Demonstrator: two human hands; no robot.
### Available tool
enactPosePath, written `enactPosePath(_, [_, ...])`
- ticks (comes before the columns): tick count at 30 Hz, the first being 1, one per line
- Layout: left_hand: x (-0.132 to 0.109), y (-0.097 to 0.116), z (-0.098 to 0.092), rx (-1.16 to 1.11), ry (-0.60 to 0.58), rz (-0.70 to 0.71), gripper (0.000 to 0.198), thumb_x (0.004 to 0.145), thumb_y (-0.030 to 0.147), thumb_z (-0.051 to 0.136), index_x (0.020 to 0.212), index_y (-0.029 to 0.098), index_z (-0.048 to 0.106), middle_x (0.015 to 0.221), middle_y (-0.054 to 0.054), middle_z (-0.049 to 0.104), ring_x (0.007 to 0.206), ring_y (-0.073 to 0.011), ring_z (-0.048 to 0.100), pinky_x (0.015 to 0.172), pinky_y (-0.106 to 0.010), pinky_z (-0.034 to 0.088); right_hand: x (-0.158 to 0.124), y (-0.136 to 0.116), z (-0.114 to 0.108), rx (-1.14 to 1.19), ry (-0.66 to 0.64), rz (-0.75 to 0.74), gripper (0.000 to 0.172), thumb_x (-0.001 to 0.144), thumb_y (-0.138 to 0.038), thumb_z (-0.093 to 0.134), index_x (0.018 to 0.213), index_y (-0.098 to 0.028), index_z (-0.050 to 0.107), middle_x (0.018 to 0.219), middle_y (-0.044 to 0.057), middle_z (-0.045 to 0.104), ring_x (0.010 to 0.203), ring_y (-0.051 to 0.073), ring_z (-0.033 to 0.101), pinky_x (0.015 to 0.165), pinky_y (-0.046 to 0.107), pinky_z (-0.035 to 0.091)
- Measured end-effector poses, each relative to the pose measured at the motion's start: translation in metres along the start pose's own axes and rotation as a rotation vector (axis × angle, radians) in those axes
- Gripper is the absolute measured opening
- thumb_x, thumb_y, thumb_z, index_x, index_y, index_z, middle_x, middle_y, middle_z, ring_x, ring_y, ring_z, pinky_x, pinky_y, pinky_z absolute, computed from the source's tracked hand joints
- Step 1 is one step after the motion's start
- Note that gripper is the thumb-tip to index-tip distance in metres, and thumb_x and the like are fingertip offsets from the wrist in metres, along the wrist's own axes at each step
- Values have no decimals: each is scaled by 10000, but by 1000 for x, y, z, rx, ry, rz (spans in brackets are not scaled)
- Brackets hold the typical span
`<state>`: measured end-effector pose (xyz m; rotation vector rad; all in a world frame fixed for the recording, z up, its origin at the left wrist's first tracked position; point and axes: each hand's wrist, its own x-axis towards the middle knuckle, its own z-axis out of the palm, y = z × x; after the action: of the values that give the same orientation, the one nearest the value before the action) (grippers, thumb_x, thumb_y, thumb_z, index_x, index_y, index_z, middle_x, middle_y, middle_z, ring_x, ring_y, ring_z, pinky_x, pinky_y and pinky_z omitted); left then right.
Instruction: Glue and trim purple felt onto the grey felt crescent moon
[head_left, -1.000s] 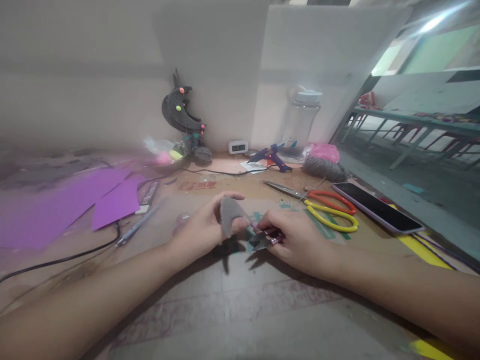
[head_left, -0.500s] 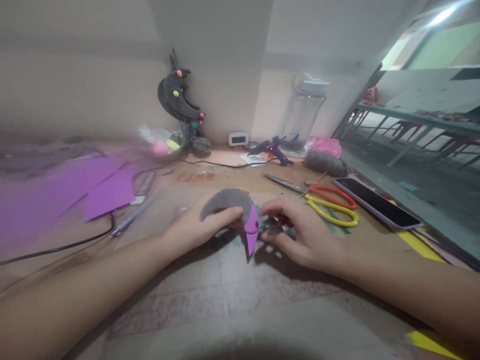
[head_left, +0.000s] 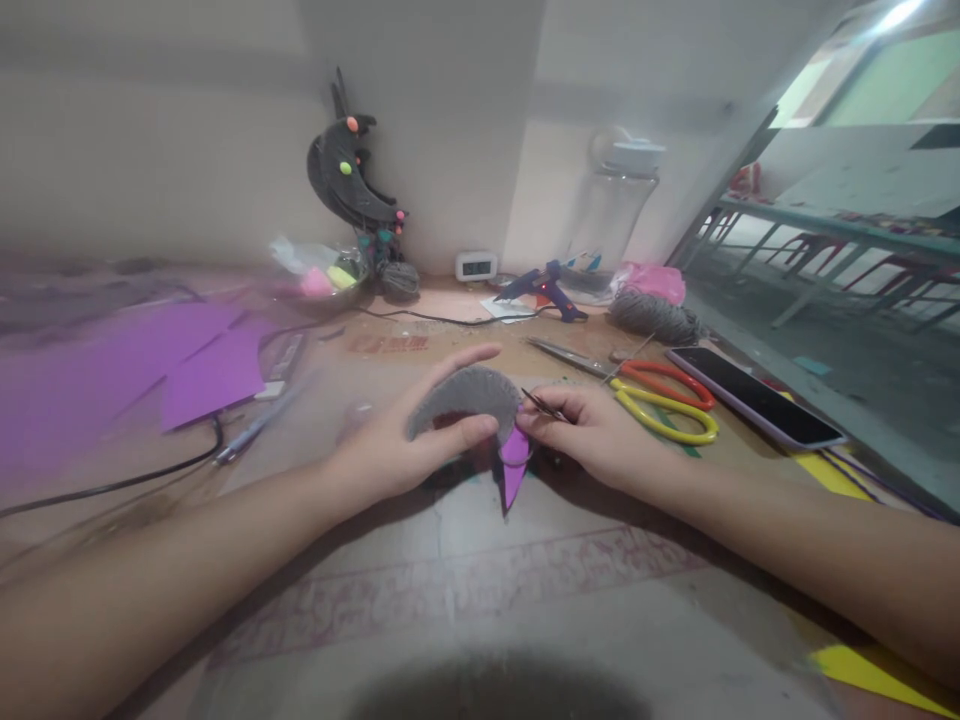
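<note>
A purple crescent is wrapped in grey yarn [head_left: 469, 388] over most of its length, with its purple tip [head_left: 514, 485] bare and pointing down. My left hand [head_left: 401, 440] holds the wrapped part, thumb in front and a finger stretched along behind. A loose loop of yarn hangs round the purple tip. My right hand [head_left: 600, 430] pinches grey yarn [head_left: 541, 404] against the crescent's right edge, where the wrapping ends. Part of that yarn is hidden by my fingers.
Scissors [head_left: 664, 415] and a phone [head_left: 754, 397] lie to the right. Behind are a glue gun [head_left: 551, 290], a yarn ball [head_left: 652, 315], a small clock [head_left: 476, 266] and a bottle [head_left: 611, 215]. A dark crescent decoration [head_left: 337, 175] hangs on the wall; purple sheets [head_left: 210, 380] lie left.
My right hand has come in from below and beside the purple tip to its upper right edge, bringing the yarn. The crescent has shifted slightly right, and a left finger has stretched out behind it.
</note>
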<state>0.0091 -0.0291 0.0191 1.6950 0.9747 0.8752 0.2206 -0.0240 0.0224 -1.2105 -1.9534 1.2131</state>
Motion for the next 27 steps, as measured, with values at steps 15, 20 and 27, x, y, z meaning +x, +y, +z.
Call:
enactPosePath(15, [2, -3, 0, -6, 41, 11, 524, 854, 351, 632, 1348, 244, 494, 974, -26, 701, 840, -181, 660, 772, -291, 527, 0, 7, -2, 28, 1, -36, 303, 895, -426, 546, 709, -187, 527, 616, -41, 468, 549, 96, 405, 525, 243, 324])
enactPosePath(20, [0, -4, 0, 118, 63, 84, 687, 850, 289, 639, 1474, 300, 351, 1066, -18, 688, 897, -175, 651, 840, -289, 514, 1, 10, -2, 206, 37, -95, 280, 862, -440, 589, 739, -202, 508, 581, -72, 383, 515, 87, 345, 501, 239, 300])
enactPosePath(27, [-4, -6, -2, 207, -2, 199, 540, 888, 367, 622, 1396, 284, 460, 1153, -30, 681, 993, -200, 649, 887, -293, 500, -1, 6, 0, 108, -19, -114, 310, 904, -386, 533, 667, -199, 464, 585, -68, 390, 529, 84, 354, 526, 244, 304])
